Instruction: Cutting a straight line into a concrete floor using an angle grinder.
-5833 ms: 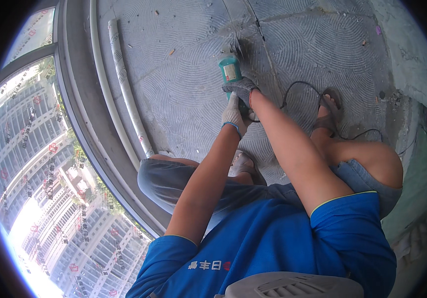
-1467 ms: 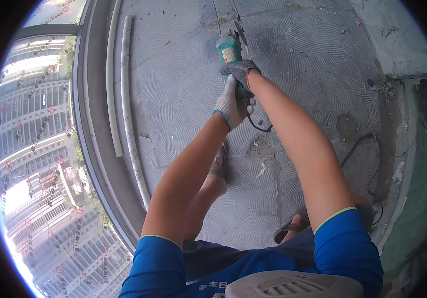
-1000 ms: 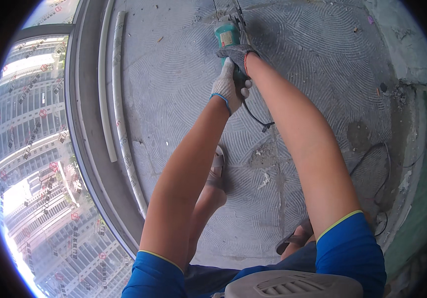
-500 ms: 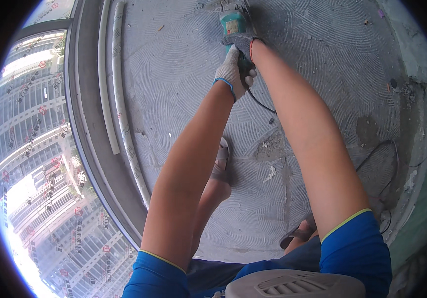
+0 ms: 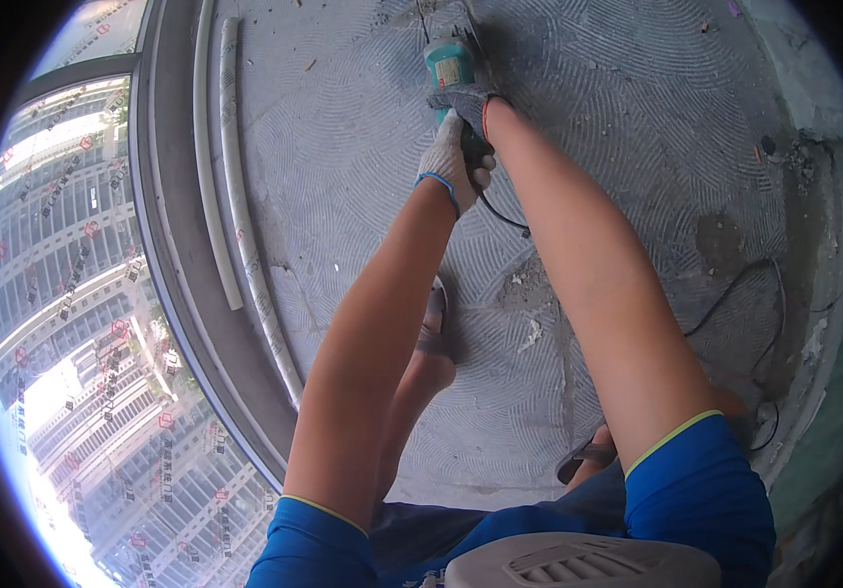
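While two hands (image 5: 449,157) (image 5: 461,99) grip one grinder (image 5: 449,69), two pipes (image 5: 208,167) (image 5: 232,147).

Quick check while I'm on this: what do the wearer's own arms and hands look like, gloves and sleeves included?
The left hand wears an off-white knit glove with a blue cuff edge; the right hand, a grey glove with a red-orange cuff edge. The forearms are bare, below short blue sleeves edged in yellow-green.

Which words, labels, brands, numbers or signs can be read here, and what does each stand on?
Window: dark lettering and red box-shaped marks, repeated across it; left unquoted.
Green power tool: pale label, too small to read.
Right-hand pipe: tiny marks, too small to read.
Blue shirt: white lettering, cut off, unreadable.
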`<state>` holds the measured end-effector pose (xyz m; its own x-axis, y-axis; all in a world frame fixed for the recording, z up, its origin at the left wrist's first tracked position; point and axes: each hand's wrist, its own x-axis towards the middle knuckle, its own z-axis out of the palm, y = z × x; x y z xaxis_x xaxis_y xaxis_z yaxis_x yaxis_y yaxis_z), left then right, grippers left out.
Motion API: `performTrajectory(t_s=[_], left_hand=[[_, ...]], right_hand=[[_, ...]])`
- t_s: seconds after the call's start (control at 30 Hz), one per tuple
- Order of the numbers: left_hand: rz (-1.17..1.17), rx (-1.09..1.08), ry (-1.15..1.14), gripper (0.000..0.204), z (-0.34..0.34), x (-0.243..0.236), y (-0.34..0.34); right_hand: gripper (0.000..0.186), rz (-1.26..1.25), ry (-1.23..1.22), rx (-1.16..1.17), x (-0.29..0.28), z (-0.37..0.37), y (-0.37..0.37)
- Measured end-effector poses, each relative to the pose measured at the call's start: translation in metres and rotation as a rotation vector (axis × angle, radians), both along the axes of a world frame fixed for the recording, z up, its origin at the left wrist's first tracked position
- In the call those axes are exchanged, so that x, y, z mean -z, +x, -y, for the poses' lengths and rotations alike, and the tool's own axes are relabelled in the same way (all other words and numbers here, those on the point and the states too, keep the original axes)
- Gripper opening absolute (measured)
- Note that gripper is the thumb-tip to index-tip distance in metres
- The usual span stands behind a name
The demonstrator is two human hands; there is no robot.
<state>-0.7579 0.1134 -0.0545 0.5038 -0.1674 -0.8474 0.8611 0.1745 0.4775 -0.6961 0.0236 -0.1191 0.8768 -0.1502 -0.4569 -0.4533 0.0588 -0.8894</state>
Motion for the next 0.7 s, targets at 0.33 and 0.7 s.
performTrajectory(t_s=[0.33,0.7], left_hand=[[-0.047,-0.006,-0.006,0.038,0.008,-0.004,-0.022],[-0.068,-0.02,-0.004,0.043,-0.007,-0.002,-0.049]], right_hand=[[0.077,-0.181,-0.064,-0.065,0.043,0.002,-0.01],[0.067,-0.293,-0.087,-0.12,0.016,-0.005,-0.046]])
